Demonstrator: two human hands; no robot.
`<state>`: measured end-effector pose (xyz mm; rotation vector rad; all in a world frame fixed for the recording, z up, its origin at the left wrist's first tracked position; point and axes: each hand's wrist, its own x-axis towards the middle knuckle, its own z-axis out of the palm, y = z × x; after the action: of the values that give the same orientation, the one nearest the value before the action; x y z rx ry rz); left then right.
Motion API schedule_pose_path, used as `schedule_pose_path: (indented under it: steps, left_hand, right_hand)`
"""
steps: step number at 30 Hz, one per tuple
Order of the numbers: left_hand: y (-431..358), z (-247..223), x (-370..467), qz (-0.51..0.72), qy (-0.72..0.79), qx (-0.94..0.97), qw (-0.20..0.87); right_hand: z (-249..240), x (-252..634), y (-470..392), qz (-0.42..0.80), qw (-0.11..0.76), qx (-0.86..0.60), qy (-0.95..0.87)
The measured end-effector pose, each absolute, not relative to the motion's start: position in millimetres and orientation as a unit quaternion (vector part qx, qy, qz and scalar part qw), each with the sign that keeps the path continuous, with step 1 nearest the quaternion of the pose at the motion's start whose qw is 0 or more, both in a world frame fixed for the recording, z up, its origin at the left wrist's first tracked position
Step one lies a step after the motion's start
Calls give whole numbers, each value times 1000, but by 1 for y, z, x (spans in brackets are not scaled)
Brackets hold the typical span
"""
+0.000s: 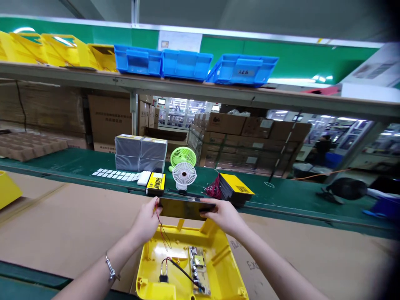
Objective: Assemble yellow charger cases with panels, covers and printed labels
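- A dark, glossy panel (pixel 183 211) is held up at the far edge of a yellow housing (pixel 226 260), which sits at 6 o'clock from it.
- Left hand (pixel 146 218), at the panel's 9 o'clock: thumb and fingers pinch that end. Thin red wires (pixel 162 233) hang beside these fingers; whether they are gripped too, I cannot tell.
- Right hand (pixel 226 214), at 3 o'clock: thumb and fingers pinch the opposite end.
- The housing lies open side up. Inside, just toward 4 o'clock from its middle, is a circuit board (pixel 196 275); a black cable (pixel 181 268) runs from it toward a black socket (pixel 163 278) at 8 o'clock.
- On the shelf, blue bins (pixel 187 64) stand from 11 to 1 o'clock of the panel, with yellow bins (pixel 68 50) toward 10; the blue fronts hide their contents.
- The panel's long axis runs from 9 to 3 o'clock, its 3 o'clock end slightly lower, its broad face toward the wearer.
- At 10 o'clock, a yellow-and-black box (pixel 156 182) bears bold black characters.
- At 2 o'clock, a yellow-topped stack (pixel 236 183) shows a black square code.
- The right-hand blue bin's label is too blurred to read.
- Cardboard (pixel 268 266) at 4 o'clock shows "EX".
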<state>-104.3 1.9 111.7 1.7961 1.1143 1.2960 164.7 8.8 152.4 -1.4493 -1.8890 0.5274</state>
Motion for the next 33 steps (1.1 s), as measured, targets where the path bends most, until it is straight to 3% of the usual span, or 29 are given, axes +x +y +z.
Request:
schedule_pose_path:
  steps: [3,5,8,14,25,33]
  left_hand:
    - [0,114,-98,490,426,694,312]
    - [-1,115,-94,487,426,700,303]
    - [1,113,-90,479,432,705,296]
    - [4,107,-92,468,437,704,308]
    - [3,103,-91,428,447,694,369]
    - [27,144,-130,249,443,722,470]
  right_hand:
    - [162,150,-3,-1,325,-529,-784]
    - [165,134,-9,-152,255,-475,-829]
    - [157,112,-11,-242,151,-442,-851]
    - [140,106,-1,-153,44,-438,-885]
    - [163,103,-2,-141,17,-506,-851]
    - [174,100,-2,-111,9,-537,-836]
